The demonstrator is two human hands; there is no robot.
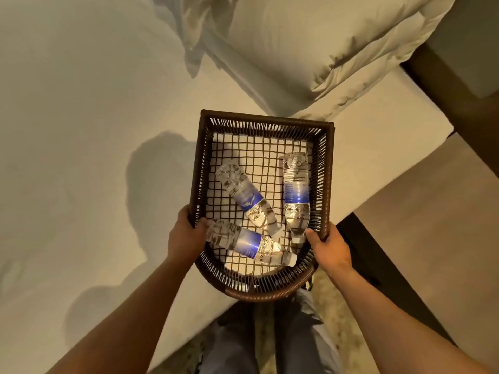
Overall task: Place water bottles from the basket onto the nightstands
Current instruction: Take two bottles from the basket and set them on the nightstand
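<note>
A dark brown woven basket (266, 120) is held over the corner of a bed. My left hand (185, 234) grips its left rim and my right hand (328, 245) grips its right rim. Three clear water bottles with blue labels lie inside on the open mesh floor. One bottle (295, 193) lies along the right side with its cap toward me. A second bottle (247, 197) lies diagonally in the middle. The third bottle (247, 242) lies across the near end, its cap pointing right.
The bed (81, 130) with pale sheets fills the left and centre, with a white pillow (324, 36) at the top. A beige-topped nightstand (432, 225) with dark edges stands at the right. My legs and patterned carpet (332, 319) show below the basket.
</note>
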